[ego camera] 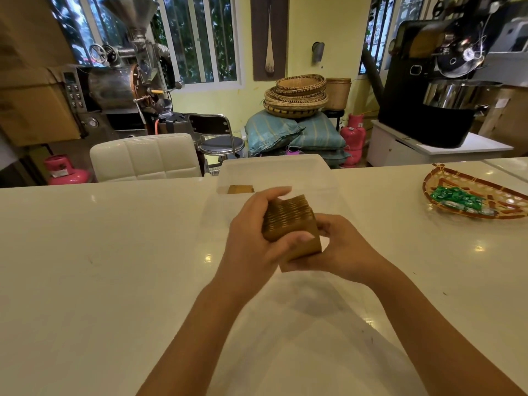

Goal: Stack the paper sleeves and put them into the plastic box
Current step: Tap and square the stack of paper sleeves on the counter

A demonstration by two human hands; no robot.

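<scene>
1. Stack of brown paper sleeves: held above the white counter, just in front of the clear plastic box, tilted, ribbed edges uppermost.
2. Left hand: fingers curled over the stack's far side, thumb pressed across its near face.
3. Right hand: cupped under and against the stack's right side, fingers closed on it.
4. Further brown sleeves: already lying inside the box, at its left side.
5. Step in hand, as judged: squaring the gathered stack. Next move calls for carrying it forward over the box's near wall and lowering it beside the sleeves there, edges kept aligned.
6. Woven tray of green-wrapped packets: right of the box; writing not legible. No brand or label readable anywhere.
</scene>
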